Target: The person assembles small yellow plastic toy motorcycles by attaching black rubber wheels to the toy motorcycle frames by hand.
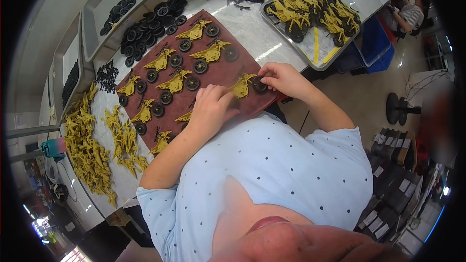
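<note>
On a dark red cloth mat [182, 80] lie rows of yellow toy motorbike bodies [212, 51] with black wheels [200, 66] beside them. My right hand [284, 80] pinches a black wheel [257, 84] at the mat's right edge, close against the front of one yellow toy motorbike body [241, 86]. My left hand [211, 109] is bent over the mat, its index fingertip at the rear end of that same body and the thumb lower down. Its other fingertips are partly hidden. Below my left forearm, another yellow body [160, 141] shows in part.
Piles of yellow bodies [87, 143] cover the table's left side. Loose black wheels [148, 34] lie behind the mat, beside grey bins [92, 43]. At the back right, a metal tray [323, 60] holds assembled toys, above a blue crate [378, 51]. Another person [410, 14] sits far right.
</note>
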The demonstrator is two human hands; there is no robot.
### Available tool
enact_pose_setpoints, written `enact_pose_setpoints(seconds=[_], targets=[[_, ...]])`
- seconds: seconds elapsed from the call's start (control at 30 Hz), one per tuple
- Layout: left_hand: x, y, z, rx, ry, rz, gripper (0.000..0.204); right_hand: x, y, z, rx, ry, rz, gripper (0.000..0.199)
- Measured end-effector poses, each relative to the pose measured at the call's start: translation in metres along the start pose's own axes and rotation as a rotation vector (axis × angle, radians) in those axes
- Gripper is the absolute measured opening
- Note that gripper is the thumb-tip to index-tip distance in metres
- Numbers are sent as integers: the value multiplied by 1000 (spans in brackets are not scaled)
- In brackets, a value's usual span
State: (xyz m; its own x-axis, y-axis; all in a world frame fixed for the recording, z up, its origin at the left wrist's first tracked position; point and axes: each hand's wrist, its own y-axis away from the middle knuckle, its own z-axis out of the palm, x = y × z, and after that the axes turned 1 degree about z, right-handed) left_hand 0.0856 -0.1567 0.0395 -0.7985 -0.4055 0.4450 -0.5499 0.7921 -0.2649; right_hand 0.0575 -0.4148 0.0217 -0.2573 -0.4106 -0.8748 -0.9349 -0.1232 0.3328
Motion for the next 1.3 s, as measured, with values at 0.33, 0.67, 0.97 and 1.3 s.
enact_pose_setpoints(seconds=[0.33, 0.67, 0.97, 1.3], targets=[[0, 8, 2, 10, -2, -52, 42, -1, 1, 4, 31, -55, 12, 13], [0, 7, 7, 59, -28, -59, 39, -2, 3, 12, 188, 381, -261, 14], [3, 2, 8, 28, -48, -67, 41, -12, 7, 11, 171, 295, -133, 17], [3, -3, 10, 38, -86, -76, 41, 1, 1, 18, 367, 412, -312, 19]])
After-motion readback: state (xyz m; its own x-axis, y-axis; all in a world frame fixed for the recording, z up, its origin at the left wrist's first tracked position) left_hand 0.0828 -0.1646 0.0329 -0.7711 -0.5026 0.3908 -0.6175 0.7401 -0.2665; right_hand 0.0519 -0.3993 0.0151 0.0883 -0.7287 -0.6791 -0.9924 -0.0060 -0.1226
